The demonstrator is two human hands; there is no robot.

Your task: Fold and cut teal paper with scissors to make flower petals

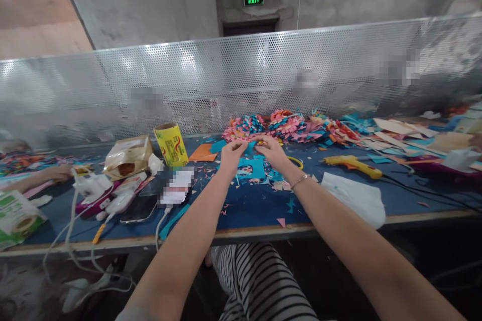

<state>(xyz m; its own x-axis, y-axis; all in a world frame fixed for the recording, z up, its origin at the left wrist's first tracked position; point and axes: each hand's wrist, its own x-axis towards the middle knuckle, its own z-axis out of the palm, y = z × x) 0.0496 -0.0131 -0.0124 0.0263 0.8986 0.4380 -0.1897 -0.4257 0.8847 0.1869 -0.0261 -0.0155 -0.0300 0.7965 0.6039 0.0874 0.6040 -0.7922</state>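
My left hand (234,154) is closed in a pinch at the left edge of a small blue piece (250,148) that looks like paper or felt. My right hand (272,151) has its fingers bent around the right side of the same piece, a bracelet on its wrist. Below the hands lies a blue sheet (252,168) with cut-outs, amid blue and pink scraps. Behind them are bundles of pink, blue and orange cut pieces (286,128). A yellow glue gun (353,164) lies to the right of my right hand. The exact finger contact is small and partly hidden.
At left stand a yellow box (171,145), a paper bag (128,155), phones (176,188) and a power strip (96,200) with cables. A co-worker's hand (56,174) is farther left. A white sheet (354,198) lies right. A perforated metal panel (241,70) borders the back.
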